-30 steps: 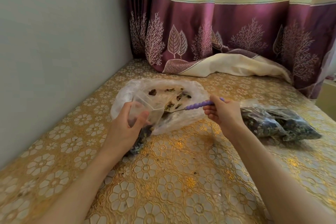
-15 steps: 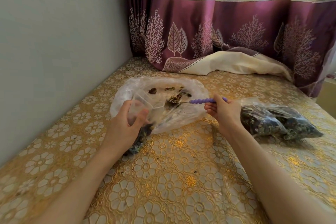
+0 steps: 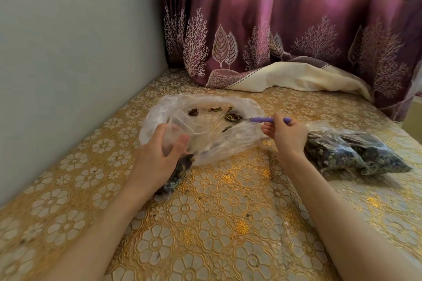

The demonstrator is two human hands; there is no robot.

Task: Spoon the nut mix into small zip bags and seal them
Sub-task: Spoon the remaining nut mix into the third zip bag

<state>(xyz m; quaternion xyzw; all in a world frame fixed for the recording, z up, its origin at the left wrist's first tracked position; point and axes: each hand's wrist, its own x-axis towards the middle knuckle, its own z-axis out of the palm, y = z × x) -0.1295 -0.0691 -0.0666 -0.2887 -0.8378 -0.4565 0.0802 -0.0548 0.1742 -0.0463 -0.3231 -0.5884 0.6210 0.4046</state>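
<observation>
Soft daylight is glowing through the cream-and-purple leaf-patterned curtain (image 3: 296,18), washing out its top. Gold floral-patterned surface (image 3: 217,223) is glinting; edges are bowing from wide-angle distortion; shadows are lying faint.

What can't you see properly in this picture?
- Small zip bag, head view: its lower part is hidden behind the left hand, so how full it is can't be told.
- Spoon: the handle's end is hidden inside the right hand.
- Filled bags: their near ends sit behind the right hand; their number is unclear.
</observation>
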